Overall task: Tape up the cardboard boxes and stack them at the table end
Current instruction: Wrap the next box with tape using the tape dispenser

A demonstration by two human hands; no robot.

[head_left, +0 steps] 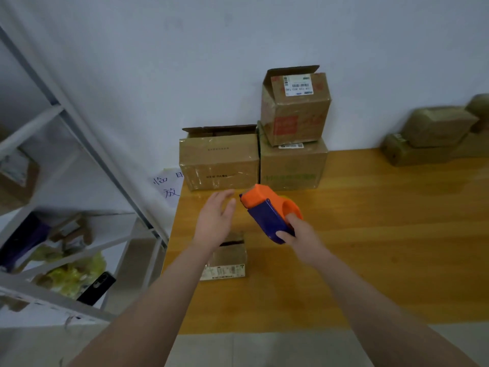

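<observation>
The right hand (301, 238) grips a tape dispenser (270, 213); the left hand (214, 221) hovers beside it, fingers loose. A small box (227, 260) sits on the desk (370, 234) beneath the left wrist. Three bigger boxes (219, 162) stand by the wall, contents hidden.

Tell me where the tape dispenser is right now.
Head view, centre: the right hand grips the tape dispenser above the wooden table, just in front of the green-printed box.
</observation>
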